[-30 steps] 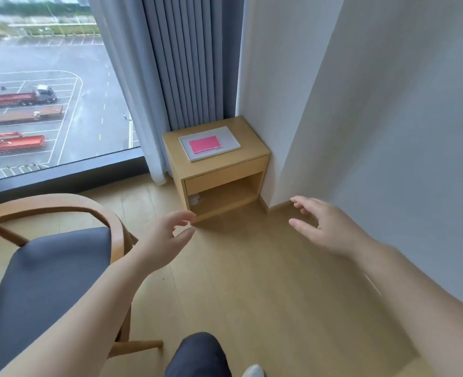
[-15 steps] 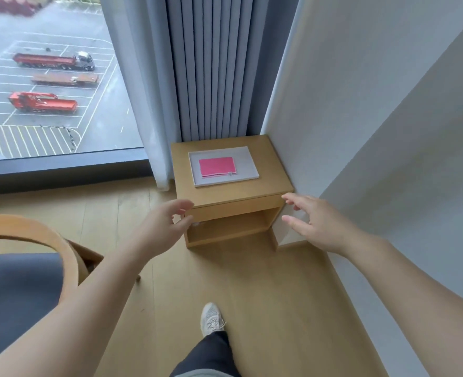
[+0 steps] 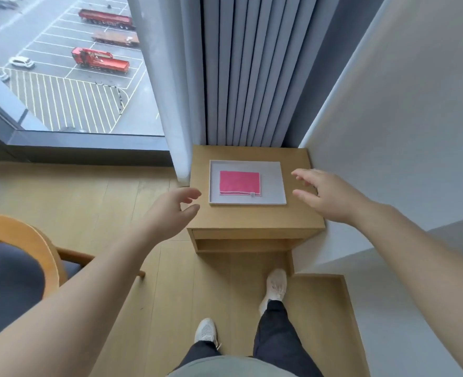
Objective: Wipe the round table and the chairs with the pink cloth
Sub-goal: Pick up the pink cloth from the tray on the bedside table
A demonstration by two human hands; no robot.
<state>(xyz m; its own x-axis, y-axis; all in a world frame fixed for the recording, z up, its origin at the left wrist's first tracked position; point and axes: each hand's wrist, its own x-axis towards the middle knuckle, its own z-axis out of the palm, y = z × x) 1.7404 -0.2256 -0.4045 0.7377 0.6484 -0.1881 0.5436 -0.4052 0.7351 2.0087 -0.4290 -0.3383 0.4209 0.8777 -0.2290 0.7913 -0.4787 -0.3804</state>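
The pink cloth lies folded flat in a shallow white tray on top of a small wooden side cabinet. My left hand hovers at the cabinet's left front corner, fingers loosely spread and holding nothing. My right hand hovers over the cabinet's right side, just right of the tray, also empty with its fingers relaxed. A wooden chair with a dark grey seat shows at the lower left. The round table is out of view.
Grey curtains hang behind the cabinet and a white wall closes off the right. A large window fills the upper left. My feet stand on the wooden floor in front of the cabinet.
I have stepped closer to the cabinet, and it now sits directly below my hands. Both hands have moved forward to either side of the tray. The chair has slid to the lower left.
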